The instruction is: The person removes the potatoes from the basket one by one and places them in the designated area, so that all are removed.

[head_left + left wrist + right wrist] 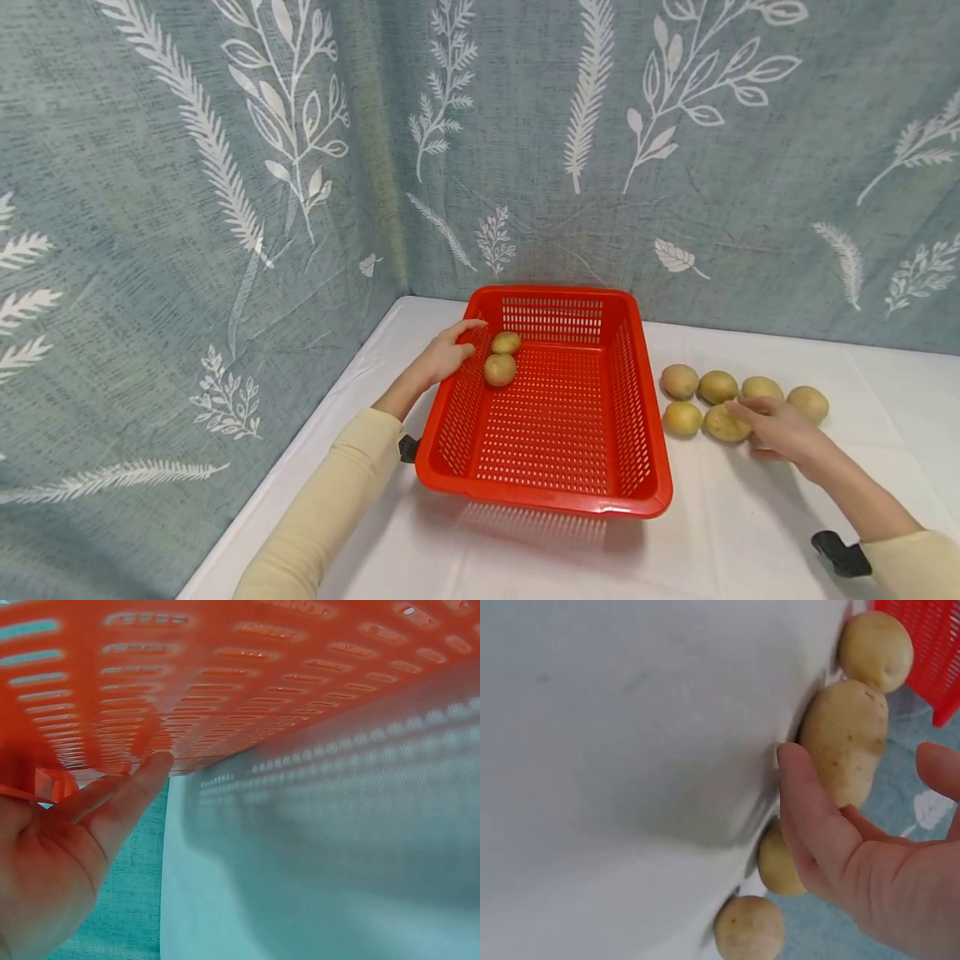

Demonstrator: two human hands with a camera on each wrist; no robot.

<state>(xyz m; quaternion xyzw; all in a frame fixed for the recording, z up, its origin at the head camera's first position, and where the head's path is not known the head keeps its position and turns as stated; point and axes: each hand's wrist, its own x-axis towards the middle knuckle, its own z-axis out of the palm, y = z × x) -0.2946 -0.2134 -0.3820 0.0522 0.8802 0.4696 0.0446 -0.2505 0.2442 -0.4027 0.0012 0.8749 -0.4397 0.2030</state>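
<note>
A red plastic basket (652, 442) with slotted walls stands on the white table, two potatoes (499, 369) lying at its left side. My left hand (444, 357) holds the basket's left rim; in the left wrist view its extended fingers (127, 806) lie along the outside of the slotted wall. To the right of the basket, my right hand (783, 429) reaches over the potato group, fingertips right at an oblong potato (724, 424) in the front row. The right wrist view shows the thumb well apart from the fingers (810, 806), beside that spotted potato (845, 742).
More potatoes (717, 387) sit in two short rows on the white tablecloth (720, 533), right of the basket. A small yellowish potato (682, 419) is closest to the basket's wall. Blue-green leaf-patterned curtains (525, 150) hang behind and along the left of the table.
</note>
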